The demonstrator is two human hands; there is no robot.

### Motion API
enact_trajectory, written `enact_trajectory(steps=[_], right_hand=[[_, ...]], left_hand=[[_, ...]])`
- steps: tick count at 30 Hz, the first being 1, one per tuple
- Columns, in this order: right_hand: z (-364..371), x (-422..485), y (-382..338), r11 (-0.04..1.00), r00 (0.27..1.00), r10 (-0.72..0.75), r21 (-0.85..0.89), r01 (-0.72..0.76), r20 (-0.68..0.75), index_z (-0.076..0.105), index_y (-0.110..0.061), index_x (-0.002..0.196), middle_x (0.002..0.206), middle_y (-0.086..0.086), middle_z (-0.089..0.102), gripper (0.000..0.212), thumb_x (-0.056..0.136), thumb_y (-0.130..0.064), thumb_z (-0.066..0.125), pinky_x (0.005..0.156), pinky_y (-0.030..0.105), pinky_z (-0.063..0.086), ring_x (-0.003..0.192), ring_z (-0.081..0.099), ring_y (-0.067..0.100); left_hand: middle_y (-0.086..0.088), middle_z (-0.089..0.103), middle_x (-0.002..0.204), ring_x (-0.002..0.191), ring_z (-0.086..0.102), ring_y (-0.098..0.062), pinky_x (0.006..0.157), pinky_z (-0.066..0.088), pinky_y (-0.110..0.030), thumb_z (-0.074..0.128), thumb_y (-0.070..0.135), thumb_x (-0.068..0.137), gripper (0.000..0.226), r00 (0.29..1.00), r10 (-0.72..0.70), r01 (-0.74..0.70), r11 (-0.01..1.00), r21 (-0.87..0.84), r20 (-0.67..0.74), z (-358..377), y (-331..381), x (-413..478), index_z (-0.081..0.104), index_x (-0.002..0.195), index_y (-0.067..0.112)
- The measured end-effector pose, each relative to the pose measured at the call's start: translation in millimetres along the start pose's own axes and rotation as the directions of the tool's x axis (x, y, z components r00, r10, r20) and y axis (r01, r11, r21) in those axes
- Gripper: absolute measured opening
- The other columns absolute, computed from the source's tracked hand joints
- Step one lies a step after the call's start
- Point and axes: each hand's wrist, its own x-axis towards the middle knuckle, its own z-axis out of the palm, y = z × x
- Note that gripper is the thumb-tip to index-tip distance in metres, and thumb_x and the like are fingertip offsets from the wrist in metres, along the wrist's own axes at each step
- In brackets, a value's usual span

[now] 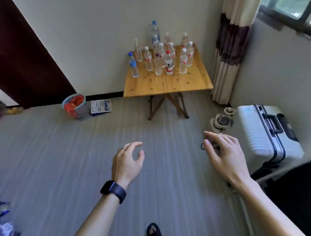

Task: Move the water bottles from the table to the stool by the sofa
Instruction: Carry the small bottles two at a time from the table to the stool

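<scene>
No text, brand, number or sign is legible in this view. The labels on the water bottles [168, 64] standing on the worktop [167, 83] appear only as red-and-white, blue or dark bands, their print too small and blurred to read. The printed sheet [101, 107] lying on the floor [61, 162] shows blue blocks and lines of type, likewise unreadable.

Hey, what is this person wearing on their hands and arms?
The left hand has a thin silvery ring on one finger, and a dark rectangular smartwatch with a dark band sits on that wrist. The right hand shows no jewellery. Both forearms are bare, no sleeves in view.
</scene>
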Motion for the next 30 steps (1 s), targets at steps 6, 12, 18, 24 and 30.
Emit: enact_trajectory(steps=[6,12,18,24,30], right_hand=[[49.1,48.9,8.0,0.996,0.993,0.059,-0.071,-0.052,0.098,0.062,-0.035,0.127,0.12,-0.013,0.066,0.038,0.094,-0.051,0.051,0.104,0.04,0.043,0.123,0.046,0.015],[82.6,127.9,-0.9,0.988,0.983,0.12,-0.113,-0.105,0.136,0.06,-0.038,0.129,0.125,-0.015,0.063,0.039,0.093,-0.053,0.054,0.106,0.038,0.04,0.127,0.043,0.016],[110.7,219.7,-8.2,0.983,0.983,0.153,-0.118,-0.141,0.104,0.061,-0.037,0.129,0.126,-0.013,0.062,0.038,0.094,-0.049,0.057,0.106,0.035,0.037,0.126,0.042,0.016],[142.1,311.3,6.8,0.983,0.98,0.155,-0.116,-0.141,0.127,0.06,-0.036,0.13,0.126,-0.01,0.063,0.039,0.095,-0.051,0.054,0.106,0.036,0.037,0.125,0.044,0.019],[175.2,422.1,40.2,0.986,0.969,0.152,-0.103,-0.134,0.194,0.058,-0.039,0.132,0.131,-0.013,0.06,0.04,0.096,-0.054,0.05,0.106,0.039,0.037,0.131,0.04,0.019]], left_hand=[[0.006,0.066,0.122,0.114,0.059,-0.018,0.091,0.046,-0.029,0.062,0.029,0.092,0.026,0.991,-0.039,0.035,0.999,0.032,0.131,31.4,-39.3,68.1,0.065,0.118,0.03],[0.006,0.065,0.122,0.116,0.057,-0.018,0.093,0.046,-0.03,0.059,0.032,0.094,0.027,0.966,-0.052,0.054,0.999,-0.003,0.253,42.0,-61.2,168.4,0.062,0.121,0.032],[0.009,0.066,0.115,0.112,0.058,-0.018,0.089,0.046,-0.03,0.058,0.032,0.095,0.026,0.955,-0.016,0.024,0.999,-0.025,0.296,54.1,-67.2,280.6,0.062,0.121,0.033],[0.012,0.066,0.114,0.113,0.056,-0.014,0.09,0.048,-0.031,0.057,0.034,0.095,0.027,0.943,0.0,0.021,0.998,-0.057,0.333,88.3,-55.8,373.8,0.06,0.121,0.035],[0.014,0.064,0.113,0.111,0.056,-0.011,0.088,0.05,-0.032,0.055,0.036,0.095,0.026,0.929,-0.049,0.075,0.996,-0.057,0.367,126.0,-44.1,475.1,0.059,0.121,0.037]])
